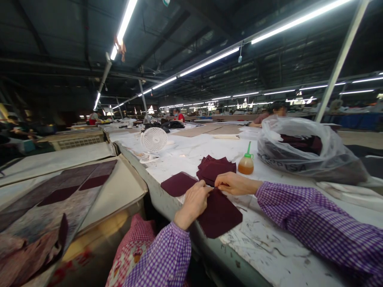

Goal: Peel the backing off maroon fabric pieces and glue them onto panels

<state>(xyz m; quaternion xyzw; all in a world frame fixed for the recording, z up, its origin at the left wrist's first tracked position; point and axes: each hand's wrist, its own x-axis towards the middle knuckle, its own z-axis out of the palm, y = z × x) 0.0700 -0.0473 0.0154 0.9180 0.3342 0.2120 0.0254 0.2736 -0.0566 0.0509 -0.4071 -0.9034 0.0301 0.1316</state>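
Both hands meet at the top edge of a dark maroon fabric piece [220, 215] that lies on the white table and reaches over its front edge. My left hand [194, 201] pinches that edge from the left, fingers closed. From the right, my right hand [235, 183] pinches the same edge close by; the fingertips nearly touch. Just behind them lies a loose stack of maroon fabric pieces [216, 166]. Another flat maroon piece [178, 184] rests left of the stack, near the table edge.
A small oil bottle [245, 164] with a green spout stands right of the stack. Behind it to the right sits a clear plastic bag [311, 155] holding dark cloth. A white fan [154, 140] stands at the back left. More fabric covers a side surface [131, 175] at left. Co-workers sit farther off.
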